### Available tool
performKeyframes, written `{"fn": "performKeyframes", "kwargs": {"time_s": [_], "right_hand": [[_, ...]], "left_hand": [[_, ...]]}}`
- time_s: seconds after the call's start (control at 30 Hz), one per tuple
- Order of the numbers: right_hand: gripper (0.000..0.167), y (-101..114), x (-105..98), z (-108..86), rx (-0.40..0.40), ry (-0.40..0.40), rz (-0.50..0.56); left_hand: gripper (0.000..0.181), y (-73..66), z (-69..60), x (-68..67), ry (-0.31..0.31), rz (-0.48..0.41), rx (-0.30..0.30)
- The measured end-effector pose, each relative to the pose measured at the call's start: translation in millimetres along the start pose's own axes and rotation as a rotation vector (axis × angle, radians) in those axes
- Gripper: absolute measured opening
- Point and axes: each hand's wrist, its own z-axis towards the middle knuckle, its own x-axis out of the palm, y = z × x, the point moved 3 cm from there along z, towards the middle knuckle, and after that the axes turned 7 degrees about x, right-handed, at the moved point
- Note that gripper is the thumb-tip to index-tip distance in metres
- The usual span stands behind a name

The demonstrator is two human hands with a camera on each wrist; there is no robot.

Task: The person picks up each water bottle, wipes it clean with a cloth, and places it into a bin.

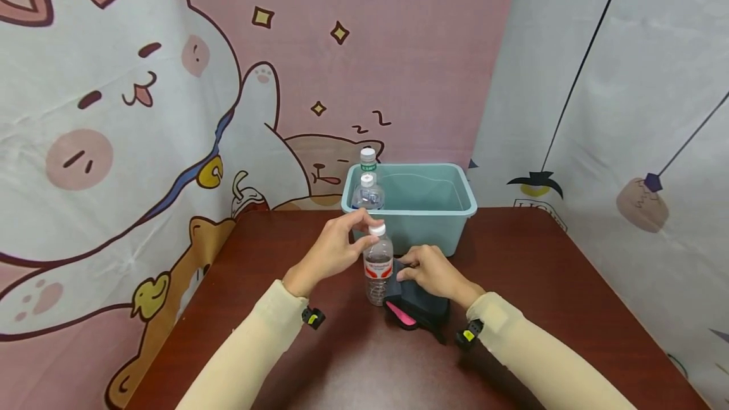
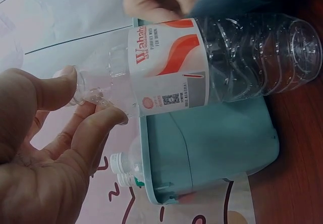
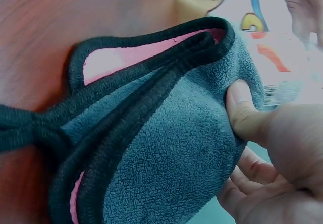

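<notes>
My left hand [image 1: 336, 247] pinches a clear plastic water bottle [image 1: 378, 271] near its white cap, thumb on one side and fingers on the other. The bottle stands upright, with a red-and-white label [image 2: 169, 67] facing the left wrist camera. To its right, my right hand [image 1: 435, 274] grips a folded dark grey cleaning cloth [image 1: 418, 302]. In the right wrist view the cloth [image 3: 171, 148] has black edging and a pink underside, and the thumb presses on its grey face. The cloth's upper part is close beside the bottle; whether they touch I cannot tell.
Behind the hands, a light teal plastic bin [image 1: 424, 233] sits on the dark red-brown table [image 1: 273, 239]. Two more bottles with white caps stand at the bin's left end, a nearer bottle [image 1: 368, 195] and a farther bottle [image 1: 368, 160]. A cartoon-printed backdrop [image 1: 398, 49] hangs behind.
</notes>
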Motion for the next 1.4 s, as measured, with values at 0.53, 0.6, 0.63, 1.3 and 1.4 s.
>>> {"fn": "performKeyframes", "kwargs": {"time_s": [0.53,0.6,0.63,1.3,1.4], "right_hand": [[0.025,52,-39,15.0,-0.025,-0.229,0.154],[0.024,56,-39,17.0,-0.029,-0.237,0.152],[0.023,57,-39,17.7,-0.027,-0.239,0.149],[0.031,42,-69,3.6,0.013,-0.246,0.011],[0.033,33,-76,0.2,0.005,-0.253,-0.039]], "left_hand": [[0.023,1.3,-1.5,-1.1,0.008,0.006,0.001],[0.022,0.9,-1.5,-1.5,0.002,0.017,0.003],[0.022,0.8,-1.4,-1.6,0.0,0.021,0.004],[0.028,-2.3,-2.1,0.3,0.003,0.005,-0.017],[0.028,-1.6,-2.9,0.7,0.004,0.004,-0.024]]}}
